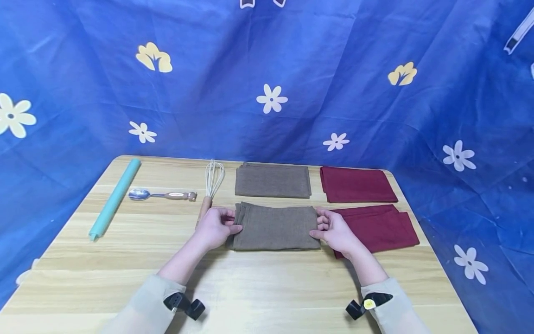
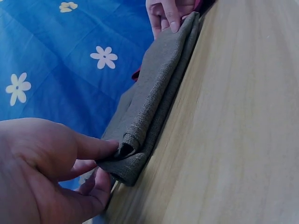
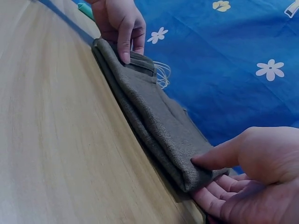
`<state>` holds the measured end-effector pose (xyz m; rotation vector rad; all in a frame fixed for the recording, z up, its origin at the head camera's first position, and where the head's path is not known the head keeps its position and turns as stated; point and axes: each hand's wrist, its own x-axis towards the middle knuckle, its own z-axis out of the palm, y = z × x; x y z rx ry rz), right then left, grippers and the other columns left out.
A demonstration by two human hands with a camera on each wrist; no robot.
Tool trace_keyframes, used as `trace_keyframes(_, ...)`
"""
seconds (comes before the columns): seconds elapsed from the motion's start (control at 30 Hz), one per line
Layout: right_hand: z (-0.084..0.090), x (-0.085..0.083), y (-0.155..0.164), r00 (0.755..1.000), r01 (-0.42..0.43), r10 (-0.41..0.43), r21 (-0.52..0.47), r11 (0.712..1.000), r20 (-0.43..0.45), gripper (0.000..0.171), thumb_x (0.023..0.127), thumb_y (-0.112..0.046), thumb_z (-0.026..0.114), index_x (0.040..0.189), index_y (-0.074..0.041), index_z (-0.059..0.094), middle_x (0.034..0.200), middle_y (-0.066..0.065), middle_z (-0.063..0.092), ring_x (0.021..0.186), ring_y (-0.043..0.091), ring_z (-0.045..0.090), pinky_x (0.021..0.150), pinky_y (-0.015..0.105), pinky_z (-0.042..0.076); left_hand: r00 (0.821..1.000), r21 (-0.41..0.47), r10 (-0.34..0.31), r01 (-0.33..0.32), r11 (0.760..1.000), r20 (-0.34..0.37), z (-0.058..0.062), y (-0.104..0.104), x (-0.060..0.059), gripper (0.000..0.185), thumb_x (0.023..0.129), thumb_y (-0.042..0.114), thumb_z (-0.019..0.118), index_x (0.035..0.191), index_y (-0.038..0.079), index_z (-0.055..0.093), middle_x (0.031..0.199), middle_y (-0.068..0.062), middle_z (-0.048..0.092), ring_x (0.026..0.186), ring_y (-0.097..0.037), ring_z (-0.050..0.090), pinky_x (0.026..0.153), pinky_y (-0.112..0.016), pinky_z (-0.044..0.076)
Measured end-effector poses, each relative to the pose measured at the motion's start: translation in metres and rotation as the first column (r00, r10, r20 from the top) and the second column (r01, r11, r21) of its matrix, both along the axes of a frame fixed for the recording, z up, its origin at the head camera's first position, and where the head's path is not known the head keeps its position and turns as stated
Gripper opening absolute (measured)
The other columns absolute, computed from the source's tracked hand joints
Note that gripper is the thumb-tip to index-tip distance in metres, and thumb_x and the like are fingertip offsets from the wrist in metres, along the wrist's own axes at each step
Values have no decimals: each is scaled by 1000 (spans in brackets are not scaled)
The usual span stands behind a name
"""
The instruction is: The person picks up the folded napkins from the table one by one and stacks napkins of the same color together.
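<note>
A folded grey-brown cloth (image 1: 275, 228) lies near the middle of the table, several layers thick. My left hand (image 1: 217, 227) pinches its left end, thumb on top and fingers underneath, as the left wrist view shows at the cloth's folded edge (image 2: 133, 161). At the opposite end, my right hand (image 1: 333, 230) grips the cloth the same way; in the right wrist view its thumb presses the top and its fingers (image 3: 215, 193) reach below. A whisk (image 1: 214, 181) lies just beyond the left hand, its wooden handle partly hidden by that hand.
Behind the held cloth lies another folded grey-brown cloth (image 1: 273, 181). Two folded dark red cloths, a rear one (image 1: 359, 184) and a front one (image 1: 381, 228), are at the right. Leftward lie a spoon (image 1: 162, 195) and a rolled teal mat (image 1: 114, 199). A blue curtain (image 1: 208, 93) hangs behind the table.
</note>
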<state>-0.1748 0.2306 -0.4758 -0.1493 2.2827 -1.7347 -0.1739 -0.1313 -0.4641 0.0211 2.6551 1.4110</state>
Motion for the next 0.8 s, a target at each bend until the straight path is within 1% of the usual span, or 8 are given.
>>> trace_keyframes(0.13,2,0,1,1000,2,-1,-28,1000,4,77,87,13,77,153,13,39,101,7,51,89,16,51,72,21,47,1000,6,-10,10,1000,-12,0,0,1,37,85,7,88,115,-7,72,102,-12,73,94,-24,69,91,-43,56)
trace_keyframes(0.23,4,1,2,1000,5,-5,-35,999,27,72,91,7,76,154,6,43,103,8,57,89,16,55,73,23,51,999,42,-25,25,999,-22,-1,0,0,34,86,4,87,114,-8,71,102,-14,72,94,-24,69,90,-42,57)
trace_keyframes(0.33,5,1,2,998,4,0,-57,998,69,67,96,0,74,156,-1,44,108,12,63,93,17,63,75,28,57,999,95,-35,36,995,-16,-2,-1,-1,34,86,1,85,115,-10,69,102,-15,71,94,-25,69,88,-39,59)
trace_keyframes(0.4,4,0,2,996,9,-3,-68,998,88,65,97,-1,73,155,-3,45,113,16,68,95,21,69,76,33,60,999,115,-38,39,993,-18,-2,-2,-1,34,87,1,84,116,-11,69,102,-16,71,95,-26,69,87,-38,59)
trace_keyframes(0.5,2,-1,2,995,19,-11,-76,997,102,64,98,0,72,155,0,44,121,22,68,96,23,72,76,38,63,999,116,-33,35,993,-24,-2,-2,-1,34,89,1,83,117,-11,69,100,-16,73,97,-28,70,87,-38,59)
trace_keyframes(0.67,1,-1,3,994,15,-8,-65,998,113,65,98,1,71,155,8,39,132,26,64,97,22,73,77,38,64,999,119,-30,32,992,-22,-3,-4,-2,34,90,2,83,118,-11,69,101,-16,72,97,-27,70,86,-35,58)
trace_keyframes(0.73,1,-1,3,994,9,-1,-68,998,111,65,98,1,70,154,11,39,132,27,65,97,21,73,78,38,64,999,128,-30,33,991,-26,-4,-5,-2,34,90,2,83,117,-12,69,105,-18,71,97,-27,70,85,-31,58)
trace_keyframes(0.8,2,-1,3,995,5,1,-66,998,101,64,98,2,71,152,13,40,129,26,67,96,20,73,77,38,64,999,142,-28,33,989,-34,-4,-6,-2,33,90,1,83,117,-12,69,114,-22,66,98,-27,70,84,-28,58)
